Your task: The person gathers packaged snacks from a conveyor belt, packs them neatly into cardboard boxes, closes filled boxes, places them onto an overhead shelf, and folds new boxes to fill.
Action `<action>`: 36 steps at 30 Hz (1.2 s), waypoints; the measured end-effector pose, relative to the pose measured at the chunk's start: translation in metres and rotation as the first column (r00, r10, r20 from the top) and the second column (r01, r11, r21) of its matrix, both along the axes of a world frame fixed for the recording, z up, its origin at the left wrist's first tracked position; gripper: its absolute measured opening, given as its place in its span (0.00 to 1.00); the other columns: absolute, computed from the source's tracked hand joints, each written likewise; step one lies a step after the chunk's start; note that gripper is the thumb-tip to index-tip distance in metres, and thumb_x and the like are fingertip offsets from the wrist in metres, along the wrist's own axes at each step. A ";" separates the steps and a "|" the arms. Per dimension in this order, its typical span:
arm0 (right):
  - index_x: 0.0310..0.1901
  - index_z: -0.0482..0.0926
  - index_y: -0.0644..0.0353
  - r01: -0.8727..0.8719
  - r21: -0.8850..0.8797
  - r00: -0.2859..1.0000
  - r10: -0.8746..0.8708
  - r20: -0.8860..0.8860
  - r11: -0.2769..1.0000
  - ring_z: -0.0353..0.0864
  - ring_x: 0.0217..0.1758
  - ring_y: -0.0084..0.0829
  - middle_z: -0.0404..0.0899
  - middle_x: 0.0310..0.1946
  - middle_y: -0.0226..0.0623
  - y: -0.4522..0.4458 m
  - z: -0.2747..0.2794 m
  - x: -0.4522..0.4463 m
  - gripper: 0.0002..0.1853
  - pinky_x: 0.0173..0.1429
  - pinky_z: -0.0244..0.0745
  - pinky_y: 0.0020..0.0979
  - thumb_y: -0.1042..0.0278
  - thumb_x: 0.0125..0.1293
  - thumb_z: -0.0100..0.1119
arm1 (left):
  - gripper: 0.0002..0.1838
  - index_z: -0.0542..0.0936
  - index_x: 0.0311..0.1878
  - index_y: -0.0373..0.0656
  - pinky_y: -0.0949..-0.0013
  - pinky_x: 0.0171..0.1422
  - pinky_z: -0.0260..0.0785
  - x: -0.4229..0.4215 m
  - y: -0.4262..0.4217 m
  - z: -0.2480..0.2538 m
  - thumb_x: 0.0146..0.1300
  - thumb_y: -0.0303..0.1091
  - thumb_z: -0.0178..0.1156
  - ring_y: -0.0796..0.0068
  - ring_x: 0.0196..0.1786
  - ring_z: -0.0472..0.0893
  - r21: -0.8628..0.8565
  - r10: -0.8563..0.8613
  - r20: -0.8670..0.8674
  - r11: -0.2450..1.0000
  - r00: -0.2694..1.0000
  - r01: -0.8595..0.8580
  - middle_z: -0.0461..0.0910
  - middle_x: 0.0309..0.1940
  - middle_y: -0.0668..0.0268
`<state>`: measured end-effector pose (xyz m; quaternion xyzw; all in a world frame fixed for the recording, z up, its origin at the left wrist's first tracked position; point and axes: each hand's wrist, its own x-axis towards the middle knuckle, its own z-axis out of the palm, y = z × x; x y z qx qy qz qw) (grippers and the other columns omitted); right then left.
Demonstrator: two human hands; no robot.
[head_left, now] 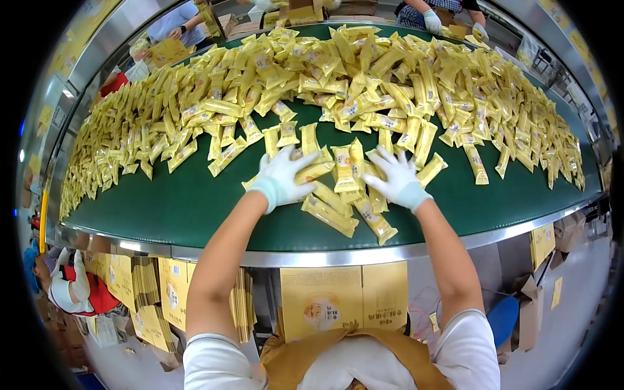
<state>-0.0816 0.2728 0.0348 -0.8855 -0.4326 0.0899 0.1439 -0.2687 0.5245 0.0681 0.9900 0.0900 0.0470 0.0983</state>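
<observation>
Both my hands wear white gloves and reach over a green conveyor belt [182, 208] heaped with yellow wrapped snack packets [273, 71]. My left hand [284, 175] lies with spread fingers on several packets, touching them from the left. Opposite it, my right hand [396, 179] rests with fingers apart against the right side of the same small group. Between the hands stands an upright snack packet [343, 169]. Two more, a slanted packet [330, 216] and a tilted packet [375, 221], lie nearer the belt's front edge. Neither hand is closed round a packet.
A metal rim [325, 258] runs along the belt's near side. Below it sits an open yellow carton [322, 302], with stacked flat cartons [140, 286] to the left. Co-workers stand across the belt, one with a gloved hand [432, 21]. A blue stool [502, 320] is at right.
</observation>
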 end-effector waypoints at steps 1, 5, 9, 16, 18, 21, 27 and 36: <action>0.69 0.75 0.51 -0.015 0.080 1.000 0.015 0.003 0.997 0.54 0.79 0.68 0.62 0.78 0.41 -0.022 0.020 -0.012 0.38 0.76 0.56 0.62 0.33 0.65 0.58 | 0.31 0.78 0.68 0.63 0.47 0.71 0.63 -0.021 -0.019 0.035 0.60 0.56 0.63 0.47 0.62 0.74 -0.024 0.068 -0.083 0.997 0.994 -0.070 0.75 0.59 0.50; 0.39 0.84 0.65 0.213 0.315 0.679 0.092 -0.728 0.925 0.83 0.43 0.26 0.84 0.36 0.39 -0.131 0.069 -0.072 0.20 0.50 0.77 0.31 0.52 0.74 0.58 | 0.23 0.87 0.30 0.46 0.54 0.50 0.78 -0.121 -0.062 0.050 0.68 0.54 0.56 0.46 0.36 0.83 -0.349 0.226 -0.205 0.892 0.952 -0.287 0.84 0.29 0.53; 0.50 0.85 0.64 0.258 -0.291 0.818 -0.369 -0.442 0.921 0.87 0.50 0.49 0.87 0.44 0.55 -0.200 0.003 -0.131 0.38 0.58 0.78 0.46 0.29 0.69 0.52 | 0.41 0.88 0.44 0.35 0.56 0.60 0.76 -0.180 -0.106 -0.015 0.66 0.71 0.50 0.44 0.52 0.84 -0.230 0.344 -0.696 0.725 0.631 -0.649 0.85 0.43 0.39; 0.77 0.47 0.77 0.562 -0.144 0.573 -0.508 -0.643 0.815 0.60 0.79 0.52 0.56 0.76 0.65 -0.187 -0.089 -0.195 0.59 0.79 0.59 0.40 0.30 0.65 0.60 | 0.47 0.62 0.72 0.28 0.56 0.69 0.69 -0.208 -0.157 -0.146 0.66 0.61 0.62 0.44 0.65 0.78 -0.609 0.663 -0.242 0.465 0.709 -0.643 0.75 0.64 0.38; 0.77 0.48 0.75 0.592 -0.044 0.524 -0.425 -0.738 0.805 0.62 0.78 0.48 0.58 0.75 0.62 -0.189 -0.074 -0.200 0.56 0.79 0.58 0.39 0.36 0.66 0.62 | 0.54 0.56 0.75 0.22 0.56 0.74 0.64 -0.216 -0.156 -0.135 0.66 0.63 0.61 0.42 0.70 0.73 -0.742 0.623 -0.232 0.384 0.748 -0.550 0.69 0.70 0.35; 0.76 0.51 0.71 0.661 0.216 0.491 -0.197 -0.849 0.718 0.66 0.73 0.43 0.64 0.71 0.57 -0.199 -0.041 -0.210 0.48 0.76 0.61 0.38 0.44 0.69 0.61 | 0.42 0.66 0.67 0.26 0.57 0.68 0.69 -0.227 -0.173 -0.076 0.72 0.61 0.55 0.49 0.61 0.79 -0.883 0.689 -0.039 0.315 0.724 -0.348 0.77 0.58 0.40; 0.75 0.58 0.61 0.689 0.676 0.714 -0.086 -0.694 0.260 0.67 0.72 0.38 0.68 0.70 0.46 -0.226 0.024 -0.209 0.32 0.76 0.60 0.41 0.47 0.79 0.44 | 0.52 0.76 0.59 0.26 0.57 0.75 0.64 -0.257 -0.198 0.033 0.72 0.75 0.30 0.56 0.68 0.75 -0.966 0.295 0.239 -0.027 0.925 0.258 0.78 0.62 0.47; 0.79 0.54 0.61 0.732 0.680 0.680 -0.101 -0.726 0.039 0.62 0.78 0.41 0.62 0.75 0.46 -0.236 -0.024 -0.184 0.37 0.81 0.55 0.44 0.42 0.82 0.38 | 0.26 0.76 0.68 0.38 0.46 0.78 0.54 -0.220 -0.209 0.028 0.79 0.42 0.40 0.43 0.76 0.64 -0.470 -0.658 0.520 0.312 0.545 0.826 0.63 0.76 0.47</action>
